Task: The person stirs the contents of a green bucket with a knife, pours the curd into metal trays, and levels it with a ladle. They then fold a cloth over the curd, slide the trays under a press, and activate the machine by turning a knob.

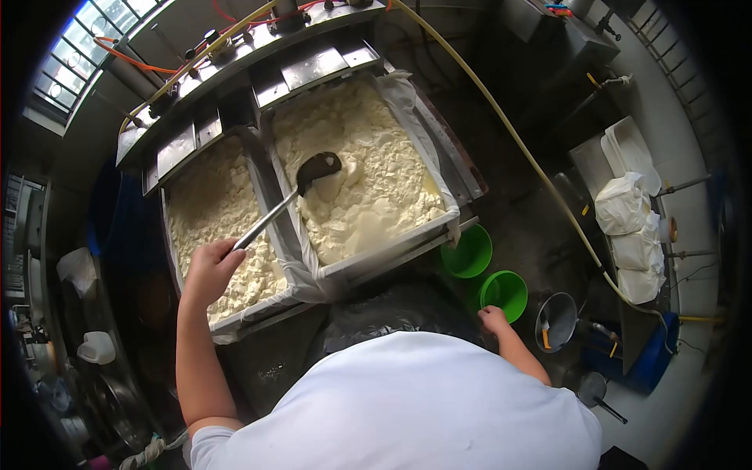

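My left hand is wrapped round the handle of a long metal ladle. The ladle's dark bowl rests in the pale curds of the right-hand cloth-lined tray. Beneath my left forearm and hand lies the left-hand tray, also filled with curds. At the lower right, my right hand is closed on the near rim of a green bucket. A second green bucket stands just beyond it, close to the corner of the right-hand tray.
A metal press frame spans the back of the trays. A yellow hose crosses the right side. A grey bucket stands right of the green ones, with a blue container beyond. White bags lie at the right wall.
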A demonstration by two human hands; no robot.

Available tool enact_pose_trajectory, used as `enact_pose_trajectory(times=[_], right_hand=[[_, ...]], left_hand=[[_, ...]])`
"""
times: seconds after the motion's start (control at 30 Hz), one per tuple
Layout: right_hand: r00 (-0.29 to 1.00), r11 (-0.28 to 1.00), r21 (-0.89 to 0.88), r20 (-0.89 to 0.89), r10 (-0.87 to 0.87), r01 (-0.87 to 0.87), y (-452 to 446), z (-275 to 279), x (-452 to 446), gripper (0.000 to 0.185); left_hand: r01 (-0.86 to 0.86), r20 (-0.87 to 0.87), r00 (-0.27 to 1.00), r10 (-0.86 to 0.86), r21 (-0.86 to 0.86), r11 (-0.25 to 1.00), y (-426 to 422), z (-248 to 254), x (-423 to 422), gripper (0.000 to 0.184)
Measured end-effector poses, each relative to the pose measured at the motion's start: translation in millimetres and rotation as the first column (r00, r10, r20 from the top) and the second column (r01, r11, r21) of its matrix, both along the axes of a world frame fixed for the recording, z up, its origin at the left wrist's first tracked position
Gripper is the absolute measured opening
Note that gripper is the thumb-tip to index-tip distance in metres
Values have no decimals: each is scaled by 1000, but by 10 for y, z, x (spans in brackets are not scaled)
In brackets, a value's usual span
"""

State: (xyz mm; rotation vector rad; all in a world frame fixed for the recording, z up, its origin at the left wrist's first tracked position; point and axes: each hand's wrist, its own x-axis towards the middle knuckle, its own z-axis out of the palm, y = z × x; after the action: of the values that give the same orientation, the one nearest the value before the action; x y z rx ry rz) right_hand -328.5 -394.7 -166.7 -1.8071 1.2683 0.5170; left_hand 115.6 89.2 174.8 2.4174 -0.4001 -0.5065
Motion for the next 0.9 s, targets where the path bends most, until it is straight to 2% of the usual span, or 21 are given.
enact_pose_trajectory(times=[0.03, 0.07, 0.1, 0.17, 0.2, 0.33, 0.43, 0.5, 0.57, 0.6, 0.63, 0.7, 0.77, 0.83, 0.9], right_hand=[[1000, 1000, 2, 0, 0, 0, -19, -29, 19, 27], [999, 1000, 23, -46, 11, -10, -21, -40, 48, 29], [996, 999, 43, -90, 22, -19, -23, -55, 68, 31], [996, 999, 44, -83, 17, -13, -10, -23, 108, 32], [997, 999, 42, -76, 16, -12, -16, -13, 146, 32], [995, 997, 32, -73, 68, -65, -54, -169, 161, 33], [991, 995, 40, -93, 97, -94, -38, -226, 186, 33], [987, 988, -17, -50, 150, -151, -46, -403, 173, 33], [988, 989, -14, -54, 144, -145, -30, -353, 236, 33], [989, 990, -7, -60, 137, -137, -20, -335, 245, 33], [989, 991, -10, -62, 135, -136, -14, -313, 250, 33], [985, 983, -69, -9, 172, -172, -36, -305, 267, 32], [994, 993, -46, 2, 113, -112, -21, -185, 284, 32], [999, 998, -20, 9, 53, -53, 0, -113, 281, 32], [1000, 1000, -2, 2, 10, -10, 49, -73, 227, 31]], left_hand=[[-5, 86, 996, 6, -13, 1000, 41, 23, -38, 24], [-79, 47, 996, 79, 7, 997, -15, 140, -121, 23], [-76, 47, 996, 75, 9, 997, 4, 192, -169, 23], [-28, 40, 999, 23, 130, 991, 58, 266, -278, 24], [-26, 45, 999, 20, 128, 991, 85, 297, -338, 24], [31, -105, 994, -17, 126, 992, 64, 477, -608, 24], [104, -123, 989, -85, 165, 981, -158, 515, -685, 22], [146, -89, 987, -131, 184, 972, -269, 425, -650, 22], [169, 226, 949, -221, 228, 959, -340, 196, -579, 24], [178, 305, 921, -243, 227, 958, -368, 86, -497, 27], [179, 304, 921, -244, 224, 958, -382, -31, -402, 27], [85, 527, 810, -257, 329, 941, -422, -200, -193, 28], [63, 566, 781, -263, 347, 936, -480, -296, -12, 30], [-43, 676, 711, -194, 317, 948, -563, -503, 189, 33], [-61, 688, 703, -182, 314, 948, -723, -685, 389, 35]])
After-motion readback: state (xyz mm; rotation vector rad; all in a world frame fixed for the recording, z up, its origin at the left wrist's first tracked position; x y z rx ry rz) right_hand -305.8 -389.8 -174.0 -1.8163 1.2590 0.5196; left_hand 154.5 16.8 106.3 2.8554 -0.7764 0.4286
